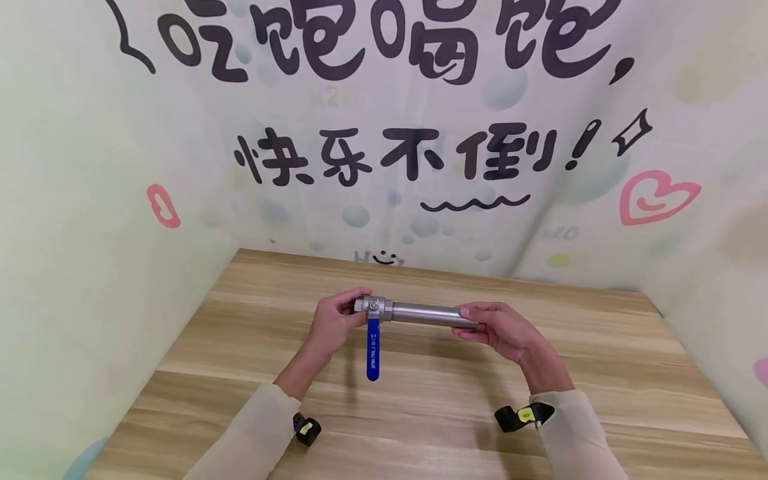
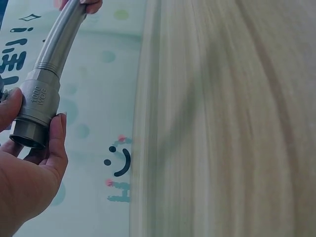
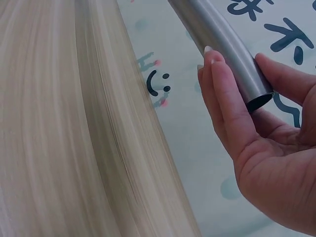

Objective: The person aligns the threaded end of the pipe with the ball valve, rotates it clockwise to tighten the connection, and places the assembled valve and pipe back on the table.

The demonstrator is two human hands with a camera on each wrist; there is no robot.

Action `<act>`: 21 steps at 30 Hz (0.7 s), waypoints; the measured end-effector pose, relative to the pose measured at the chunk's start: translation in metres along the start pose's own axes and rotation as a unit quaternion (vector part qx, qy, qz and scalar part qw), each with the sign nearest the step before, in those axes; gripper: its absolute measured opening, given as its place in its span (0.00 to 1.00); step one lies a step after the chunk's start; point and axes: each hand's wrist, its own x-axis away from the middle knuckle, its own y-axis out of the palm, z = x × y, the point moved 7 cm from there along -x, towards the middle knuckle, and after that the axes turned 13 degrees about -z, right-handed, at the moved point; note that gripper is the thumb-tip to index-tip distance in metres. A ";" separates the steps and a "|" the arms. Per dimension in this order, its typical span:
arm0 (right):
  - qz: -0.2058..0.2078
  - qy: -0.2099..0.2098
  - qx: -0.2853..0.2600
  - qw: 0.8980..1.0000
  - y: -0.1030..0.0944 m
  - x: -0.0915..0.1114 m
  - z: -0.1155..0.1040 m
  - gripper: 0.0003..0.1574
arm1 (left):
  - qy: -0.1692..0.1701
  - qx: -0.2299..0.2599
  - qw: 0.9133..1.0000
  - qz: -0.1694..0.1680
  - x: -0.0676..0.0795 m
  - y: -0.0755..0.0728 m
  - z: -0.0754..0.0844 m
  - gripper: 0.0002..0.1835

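A metal ball valve [image 1: 375, 307] with a blue lever handle [image 1: 373, 350] is joined to the left end of a straight steel pipe [image 1: 426, 314]. Both are held up over the wooden table, the pipe nearly level and the handle pointing toward me. My left hand [image 1: 333, 325] grips the valve body at its free end, thumb on one side and fingers on the other. In the left wrist view, raised lettering shows on the valve [image 2: 39, 101], and its open end faces the palm. With thumb and fingers, my right hand [image 1: 507, 331] holds the pipe's far end; its hollow opening shows in the right wrist view.
The wood-grain table [image 1: 420, 413] spreads beneath both hands. Behind it and along the sides stand pale walls [image 1: 384, 220] with printed writing and drawings. Each wrist carries a small black camera strap [image 1: 308, 431] over a light sleeve.
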 end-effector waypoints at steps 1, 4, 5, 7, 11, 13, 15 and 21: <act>0.000 -0.001 0.001 1.000 0.000 0.000 0.000 0.20 | 0.000 -0.001 1.000 0.000 0.000 0.000 0.000 0.22; 0.001 -0.006 0.001 1.000 0.000 -0.001 0.000 0.20 | 0.001 0.000 1.000 0.003 0.001 0.000 0.001 0.22; 0.000 -0.008 0.001 1.000 0.000 -0.001 0.000 0.20 | 0.000 0.000 1.000 0.004 0.001 0.000 0.001 0.22; 0.001 -0.011 0.002 1.000 0.001 -0.002 0.000 0.21 | -0.002 0.001 1.000 0.006 0.001 -0.001 0.000 0.22; 0.006 -0.017 0.004 1.000 0.001 -0.003 -0.001 0.22 | -0.006 0.001 1.000 0.008 0.001 -0.002 -0.001 0.22; 0.010 -0.018 0.006 1.000 0.001 -0.003 -0.001 0.21 | -0.005 0.000 1.000 0.009 0.001 -0.002 -0.001 0.22; 0.012 -0.018 0.006 1.000 0.001 -0.003 -0.001 0.19 | -0.006 0.000 1.000 0.008 0.001 -0.002 -0.001 0.22; 0.014 -0.011 0.003 1.000 0.001 -0.001 0.000 0.17 | -0.006 0.002 1.000 0.005 0.003 -0.002 0.001 0.22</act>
